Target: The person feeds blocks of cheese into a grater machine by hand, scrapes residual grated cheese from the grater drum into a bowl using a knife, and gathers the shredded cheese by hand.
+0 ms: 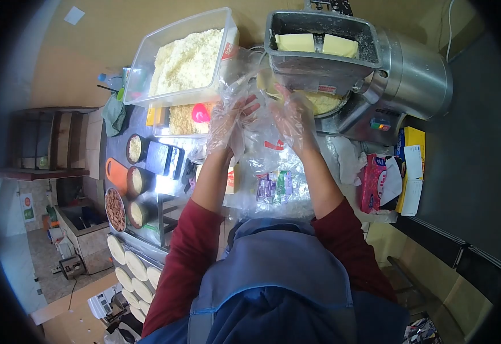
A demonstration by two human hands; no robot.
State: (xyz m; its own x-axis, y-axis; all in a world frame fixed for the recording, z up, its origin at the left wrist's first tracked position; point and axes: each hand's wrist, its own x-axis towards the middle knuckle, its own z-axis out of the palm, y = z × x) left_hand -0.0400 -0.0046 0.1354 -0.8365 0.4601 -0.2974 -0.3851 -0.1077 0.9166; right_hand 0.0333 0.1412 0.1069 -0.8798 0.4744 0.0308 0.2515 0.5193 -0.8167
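Both of my hands wear loose clear plastic gloves. My left hand [233, 123] is open, fingers spread, beside the clear plastic tub [136, 86] of white grated cheese [187, 63]. My right hand [293, 117] is open too, its fingers reaching up just below the metal hopper [319, 71] of a machine. Two pale yellow blocks [340, 46] that look like cheese lie in that hopper. Under it, yellowish shreds [325, 102] fill a round bowl. Crumpled clear plastic [256, 143] lies around and between my hands; whether either glove touches it I cannot tell.
The machine's steel motor housing [417, 74] stands at the right, with a pink packet [372, 183] and a yellow box [414, 140] below. At left are a digital scale [161, 159], small bowls [137, 180], an orange board [116, 175] and several dough rounds [136, 266].
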